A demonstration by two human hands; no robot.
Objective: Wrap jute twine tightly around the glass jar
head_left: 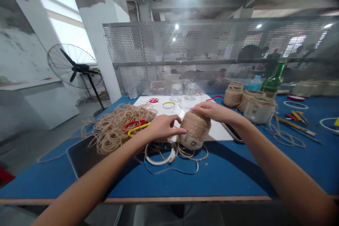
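Observation:
A glass jar wrapped in brown twine (pixel 195 129) lies tilted on its side on the blue table (pixel 227 169), its clear bottom facing me. My right hand (pixel 212 110) grips the jar's upper far end, fingers curled over it. My left hand (pixel 161 127) presses against the jar's left side, fingers together on the twine. Loose twine loops and a white ring (pixel 159 155) lie under and in front of the jar.
A big tangle of twine (pixel 116 127) with red and yellow scissor handles (pixel 136 127) lies left. A white board (pixel 219 132) holds clear jars (pixel 177 92). Twine-wrapped jars (pixel 233 95), a green bottle (pixel 274 79) and tools (pixel 296 118) stand right. A mesh screen and fan stand behind.

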